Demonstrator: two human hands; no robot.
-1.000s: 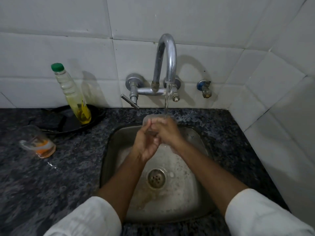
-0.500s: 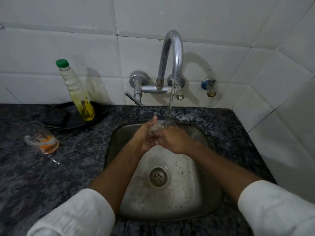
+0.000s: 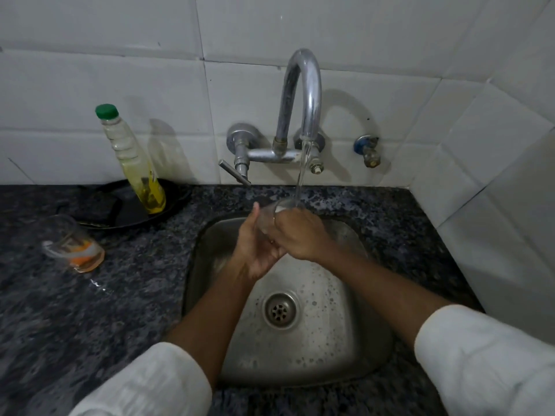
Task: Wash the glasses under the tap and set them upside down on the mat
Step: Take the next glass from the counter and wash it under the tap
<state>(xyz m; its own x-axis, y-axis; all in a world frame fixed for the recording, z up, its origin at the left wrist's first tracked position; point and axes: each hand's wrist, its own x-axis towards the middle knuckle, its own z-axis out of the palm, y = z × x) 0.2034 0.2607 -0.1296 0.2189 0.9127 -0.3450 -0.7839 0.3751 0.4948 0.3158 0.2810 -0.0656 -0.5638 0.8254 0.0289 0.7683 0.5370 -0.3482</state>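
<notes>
Counter glass [image 3: 72,243]: 1, clear, orange residue at the bottom, lying tilted on the dark granite counter [image 3: 90,310], far left, well apart from the sink.
Dish [image 3: 126,205]: 1, black, shallow, by the wall; holds a dark item I can't make out.
Bottle [image 3: 133,159]: 1, clear plastic, green cap, yellow liquid low down, leaning, base in the dish.
Sleeves: 2, white, both cut off by the bottom edge.
Left hand [image 3: 255,250]: over the sink, palm up, fingers curled around the lower part of the held glass.
Held glass [image 3: 270,214]: 1, clear, above the sink's back edge, rim under the water stream; mostly hidden by both hands, outline hard to read.
Right hand [image 3: 300,235]: wrapped over the glass from the right, fingers closed on it.
Tap [image 3: 300,94]: 1 gooseneck spout, running; 1 lever at left.
Sink [image 3: 369,340]: 1, steel, 1 drain [image 3: 280,310], water spots.
Small valve [image 3: 368,151]: 1, on the tiled wall, right of the tap.
</notes>
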